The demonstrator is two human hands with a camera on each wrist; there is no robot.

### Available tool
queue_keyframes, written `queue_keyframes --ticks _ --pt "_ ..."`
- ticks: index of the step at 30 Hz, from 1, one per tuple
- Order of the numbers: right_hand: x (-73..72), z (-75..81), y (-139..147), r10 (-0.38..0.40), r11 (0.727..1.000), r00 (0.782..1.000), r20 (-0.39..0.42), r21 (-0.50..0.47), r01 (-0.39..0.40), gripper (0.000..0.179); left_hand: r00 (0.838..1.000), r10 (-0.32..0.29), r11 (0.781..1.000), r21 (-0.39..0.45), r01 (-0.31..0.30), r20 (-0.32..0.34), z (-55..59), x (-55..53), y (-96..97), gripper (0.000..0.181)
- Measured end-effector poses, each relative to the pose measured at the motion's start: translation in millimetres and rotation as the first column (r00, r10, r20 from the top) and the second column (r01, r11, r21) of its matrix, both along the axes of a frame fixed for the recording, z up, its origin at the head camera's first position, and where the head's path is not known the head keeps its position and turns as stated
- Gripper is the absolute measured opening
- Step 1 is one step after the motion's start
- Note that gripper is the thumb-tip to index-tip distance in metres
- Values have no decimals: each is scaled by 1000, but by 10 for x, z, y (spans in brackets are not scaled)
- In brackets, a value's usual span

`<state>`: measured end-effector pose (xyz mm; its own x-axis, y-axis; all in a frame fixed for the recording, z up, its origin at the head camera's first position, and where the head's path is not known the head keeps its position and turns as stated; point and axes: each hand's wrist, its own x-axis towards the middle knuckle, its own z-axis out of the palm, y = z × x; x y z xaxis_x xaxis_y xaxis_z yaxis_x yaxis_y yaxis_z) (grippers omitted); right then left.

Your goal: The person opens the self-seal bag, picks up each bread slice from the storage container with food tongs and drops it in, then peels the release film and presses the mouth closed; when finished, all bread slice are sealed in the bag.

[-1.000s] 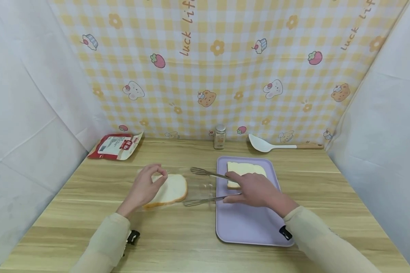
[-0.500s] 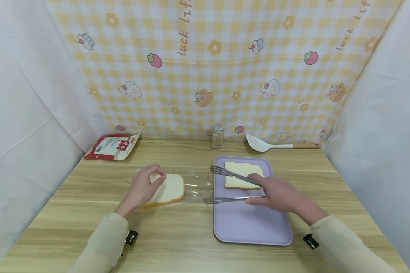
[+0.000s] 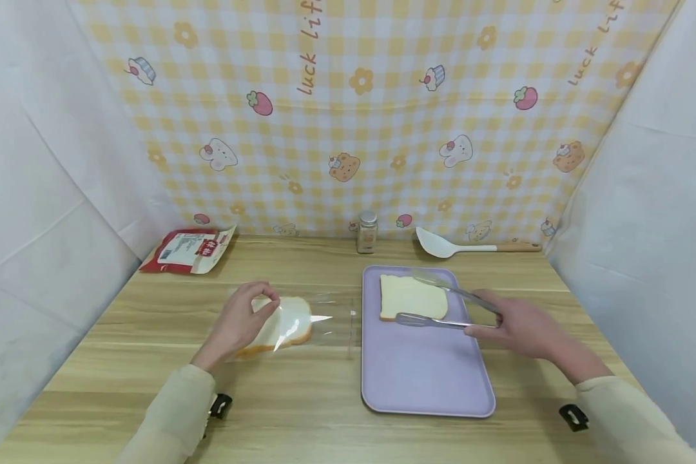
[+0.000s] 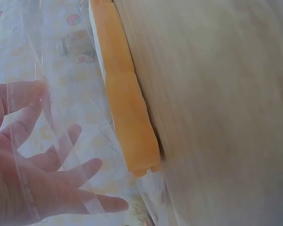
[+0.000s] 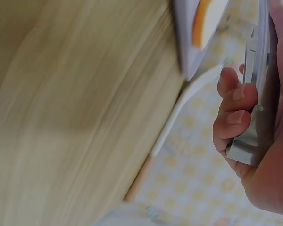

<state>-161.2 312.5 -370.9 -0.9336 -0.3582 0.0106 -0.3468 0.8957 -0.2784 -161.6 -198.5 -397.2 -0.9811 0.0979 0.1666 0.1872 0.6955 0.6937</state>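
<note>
My left hand pinches the upper film of a clear plastic bag between thumb and index finger, the other fingers spread in the left wrist view. Inside the bag lies a slice of bread, its orange-brown crust toward me. My right hand grips metal tongs, fingers curled round their handle end in the right wrist view. The tongs' arms stand apart, their tips over the far and near edges of a second bread slice. That slice lies on the far part of a purple tray.
A red and white food packet lies at the back left. Against the patterned cloth stands a small glass shaker. Right of it, a white spatula with a wooden handle end lies behind the tray.
My right hand has moved right, carrying the tongs from over the bag to the bread slice on the tray. My left hand has stayed at the bag, still pinching its film.
</note>
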Motion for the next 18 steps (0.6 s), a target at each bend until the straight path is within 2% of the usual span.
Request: queue_keyframes --ticks 9,18 --pt "-69 -74 318 -72 997 995 68 -8 73 82 1000 -12 1000 -1 12 9 11 22 -35 8" --pt "-147 -124 416 -62 998 991 117 6 61 87 1000 -16 1000 -11 16 19 26 32 -37 8"
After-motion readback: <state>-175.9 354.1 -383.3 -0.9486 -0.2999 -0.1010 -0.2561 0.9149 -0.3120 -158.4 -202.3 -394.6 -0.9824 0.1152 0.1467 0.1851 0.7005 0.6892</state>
